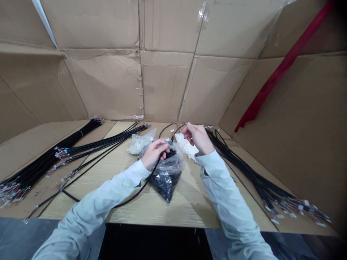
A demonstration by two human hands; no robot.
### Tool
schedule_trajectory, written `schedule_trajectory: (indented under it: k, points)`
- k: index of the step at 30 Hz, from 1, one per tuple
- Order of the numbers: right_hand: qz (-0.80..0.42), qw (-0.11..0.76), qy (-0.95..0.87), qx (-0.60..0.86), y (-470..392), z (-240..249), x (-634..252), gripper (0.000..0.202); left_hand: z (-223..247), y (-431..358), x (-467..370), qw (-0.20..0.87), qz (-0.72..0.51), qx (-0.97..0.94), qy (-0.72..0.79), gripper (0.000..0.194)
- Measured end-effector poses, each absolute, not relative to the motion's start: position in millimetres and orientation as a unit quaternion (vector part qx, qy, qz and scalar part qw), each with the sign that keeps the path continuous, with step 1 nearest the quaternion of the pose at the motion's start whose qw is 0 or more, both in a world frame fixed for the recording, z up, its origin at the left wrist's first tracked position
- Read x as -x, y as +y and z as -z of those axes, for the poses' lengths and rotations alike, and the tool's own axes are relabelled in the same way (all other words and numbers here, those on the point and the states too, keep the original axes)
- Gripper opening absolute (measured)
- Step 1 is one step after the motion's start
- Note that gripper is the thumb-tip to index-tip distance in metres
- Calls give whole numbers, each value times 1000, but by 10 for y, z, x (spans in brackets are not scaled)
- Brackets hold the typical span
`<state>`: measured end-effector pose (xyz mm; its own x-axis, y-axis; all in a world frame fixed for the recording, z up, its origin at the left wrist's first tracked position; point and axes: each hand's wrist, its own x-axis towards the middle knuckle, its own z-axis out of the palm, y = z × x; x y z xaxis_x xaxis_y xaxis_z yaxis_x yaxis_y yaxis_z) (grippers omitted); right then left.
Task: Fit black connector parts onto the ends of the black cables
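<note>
My left hand (pixel 154 153) is closed round a black cable (pixel 137 196) close to its end, above an open clear bag of small black parts (pixel 166 180). From that hand the cable hangs down in a curve and runs under my left forearm. My right hand (pixel 199 138) is raised to the right of the bag, its fingers curled into a pinch; anything between the fingertips is too small to make out. Behind it lies a bag of white parts (pixel 189 148). Another clear bag of white pieces (pixel 138 143) sits beyond my left hand.
A thick tied bundle of black cables (pixel 73 139) lies at the far left, with looser cables (pixel 108 141) beside it. More cables with white connectors (pixel 244 171) stretch along the right. Cardboard walls (pixel 168 83) enclose the table (pixel 189 213); a red strip (pixel 282 68) hangs at right.
</note>
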<state>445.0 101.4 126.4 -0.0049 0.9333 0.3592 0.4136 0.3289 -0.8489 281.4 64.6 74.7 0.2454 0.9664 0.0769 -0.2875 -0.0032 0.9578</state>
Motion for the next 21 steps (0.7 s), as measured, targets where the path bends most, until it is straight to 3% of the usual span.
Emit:
schedule_trajectory:
  k: [10,21]
  points:
    - [-321,357,-664,574,918,-1344,-4383,32,-741,678,-2804,625,-505,-484,345,19]
    - [-310,330,-679,578,901,-1341,-4379,33,-744,677,-2768,662,-507,-444,328,37]
